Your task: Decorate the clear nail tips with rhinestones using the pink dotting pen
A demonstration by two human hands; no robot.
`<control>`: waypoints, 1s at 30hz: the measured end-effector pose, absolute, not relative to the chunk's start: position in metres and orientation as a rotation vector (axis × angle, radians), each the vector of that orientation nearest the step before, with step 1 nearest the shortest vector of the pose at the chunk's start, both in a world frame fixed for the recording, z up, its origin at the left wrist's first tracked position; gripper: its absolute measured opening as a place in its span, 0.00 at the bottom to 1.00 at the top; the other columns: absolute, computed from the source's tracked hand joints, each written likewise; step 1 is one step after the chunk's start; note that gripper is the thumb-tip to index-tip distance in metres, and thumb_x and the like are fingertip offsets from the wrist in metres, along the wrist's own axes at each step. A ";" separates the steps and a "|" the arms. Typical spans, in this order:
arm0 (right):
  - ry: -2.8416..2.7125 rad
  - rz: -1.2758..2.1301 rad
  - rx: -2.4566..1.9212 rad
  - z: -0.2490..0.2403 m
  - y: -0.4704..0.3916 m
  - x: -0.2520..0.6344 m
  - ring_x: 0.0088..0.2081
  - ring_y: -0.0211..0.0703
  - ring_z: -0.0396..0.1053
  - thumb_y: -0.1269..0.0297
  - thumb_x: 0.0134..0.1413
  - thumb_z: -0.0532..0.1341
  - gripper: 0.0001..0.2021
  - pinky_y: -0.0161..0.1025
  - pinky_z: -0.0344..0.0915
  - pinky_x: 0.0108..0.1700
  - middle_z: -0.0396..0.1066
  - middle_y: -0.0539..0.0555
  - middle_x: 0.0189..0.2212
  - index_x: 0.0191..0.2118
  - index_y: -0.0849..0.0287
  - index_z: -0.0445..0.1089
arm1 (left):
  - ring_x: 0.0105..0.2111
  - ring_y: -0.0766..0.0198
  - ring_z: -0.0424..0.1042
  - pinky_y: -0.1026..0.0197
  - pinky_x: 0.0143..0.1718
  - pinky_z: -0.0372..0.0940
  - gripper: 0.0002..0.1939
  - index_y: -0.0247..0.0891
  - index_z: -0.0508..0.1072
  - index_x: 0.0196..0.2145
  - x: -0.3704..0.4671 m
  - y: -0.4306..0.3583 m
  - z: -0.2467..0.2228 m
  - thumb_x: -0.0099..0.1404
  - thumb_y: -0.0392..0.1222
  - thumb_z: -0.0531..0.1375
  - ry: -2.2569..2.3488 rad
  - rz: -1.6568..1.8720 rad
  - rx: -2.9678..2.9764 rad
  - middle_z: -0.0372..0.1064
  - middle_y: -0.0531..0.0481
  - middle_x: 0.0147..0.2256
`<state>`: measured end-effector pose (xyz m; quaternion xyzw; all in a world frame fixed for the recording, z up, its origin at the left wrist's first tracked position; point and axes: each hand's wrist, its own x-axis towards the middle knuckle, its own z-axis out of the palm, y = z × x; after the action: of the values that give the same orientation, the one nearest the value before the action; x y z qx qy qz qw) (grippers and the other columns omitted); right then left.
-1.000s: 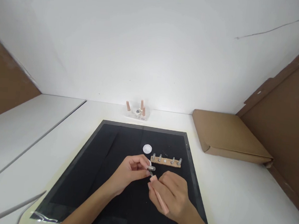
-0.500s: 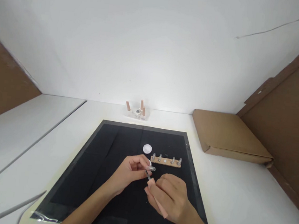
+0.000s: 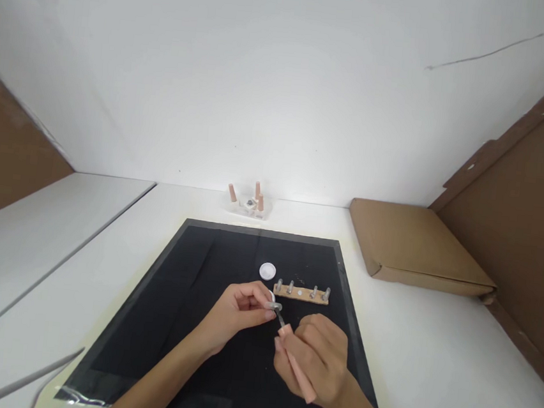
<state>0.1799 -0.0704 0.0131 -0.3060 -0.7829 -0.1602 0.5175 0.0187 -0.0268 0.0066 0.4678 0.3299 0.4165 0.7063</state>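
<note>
A: Which way does our brush point?

B: We have the pale pink, tapered brush slanting, its slim dark end up and leftward toward our left hand, its handle running back through our right hand and out below it.

A: And the other piece?

B: Our small, glossy grey oval piece lies roughly sideways, its free end pointing right. We pinch it between left thumb and fingertips; our right fingers are curled and closed round the pink handle. The brush's end is at the oval, but whether they touch we cannot tell.

A: What do we count?

B: One brush and one oval in our hands. Just beyond them we have one tan cardboard strip, lying crosswise, with four grey upright pieces and one white dot, two pieces either side of it. Beyond our left hand sits one shallow round white dish; a second white rim is partly hidden behind our fingers.

A: Farther out?

B: Past the black mat, on our white table, one clear holder with three pink caps. Well to the right of our right hand, one flat brown cardboard box.
</note>
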 end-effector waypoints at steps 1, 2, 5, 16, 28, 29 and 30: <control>-1.904 -0.378 -0.718 0.014 -0.071 0.180 0.19 0.36 0.59 0.78 0.48 0.60 0.05 0.35 0.56 0.20 0.63 0.48 0.16 0.32 0.63 0.66 | 0.29 0.69 0.68 0.66 0.33 0.62 0.07 0.33 0.74 0.21 0.019 -0.027 0.006 0.48 0.33 0.69 0.725 0.923 1.042 0.68 0.52 0.28; -1.927 -0.376 -0.706 0.014 -0.071 0.180 0.19 0.36 0.60 0.77 0.48 0.60 0.05 0.35 0.57 0.20 0.64 0.48 0.16 0.32 0.64 0.66 | 0.29 0.69 0.68 0.66 0.33 0.62 0.06 0.33 0.74 0.22 0.018 -0.027 0.006 0.49 0.33 0.69 0.717 0.920 1.045 0.68 0.52 0.29; -1.938 -0.394 -0.718 0.013 -0.070 0.179 0.19 0.36 0.60 0.77 0.48 0.60 0.05 0.35 0.56 0.20 0.65 0.49 0.15 0.32 0.64 0.67 | 0.29 0.69 0.68 0.66 0.33 0.62 0.05 0.33 0.74 0.22 0.018 -0.027 0.005 0.50 0.32 0.68 0.697 0.919 1.052 0.68 0.52 0.29; -1.860 -0.476 -0.723 0.013 -0.070 0.179 0.18 0.36 0.58 0.77 0.47 0.60 0.05 0.35 0.59 0.21 0.63 0.48 0.15 0.32 0.63 0.66 | 0.29 0.70 0.68 0.67 0.33 0.61 0.06 0.33 0.74 0.22 0.018 -0.024 0.006 0.49 0.33 0.69 0.704 0.925 1.043 0.68 0.52 0.28; -1.789 -0.490 -0.776 0.013 -0.073 0.181 0.20 0.38 0.57 0.79 0.44 0.60 0.06 0.37 0.63 0.21 0.62 0.51 0.14 0.30 0.64 0.66 | 0.29 0.69 0.68 0.66 0.32 0.61 0.06 0.33 0.72 0.24 0.016 -0.025 0.003 0.51 0.33 0.67 0.743 0.916 1.128 0.67 0.52 0.29; -1.787 -0.490 -0.774 0.014 -0.073 0.181 0.20 0.38 0.57 0.79 0.44 0.60 0.06 0.38 0.64 0.22 0.62 0.51 0.14 0.30 0.64 0.66 | 0.29 0.68 0.68 0.65 0.32 0.62 0.05 0.33 0.72 0.24 0.016 -0.025 0.002 0.51 0.33 0.66 0.761 0.922 1.177 0.67 0.52 0.29; -1.783 -0.487 -0.775 0.014 -0.073 0.181 0.20 0.38 0.56 0.79 0.44 0.60 0.06 0.38 0.64 0.22 0.62 0.51 0.14 0.30 0.63 0.66 | 0.29 0.68 0.68 0.65 0.32 0.62 0.05 0.33 0.72 0.24 0.017 -0.024 0.001 0.52 0.33 0.66 0.787 0.938 1.246 0.67 0.51 0.29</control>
<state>0.1813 -0.0731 0.0137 -0.3258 -0.7497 -0.2048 0.5385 0.0168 -0.0243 0.0008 0.5468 0.3452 0.4117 0.6421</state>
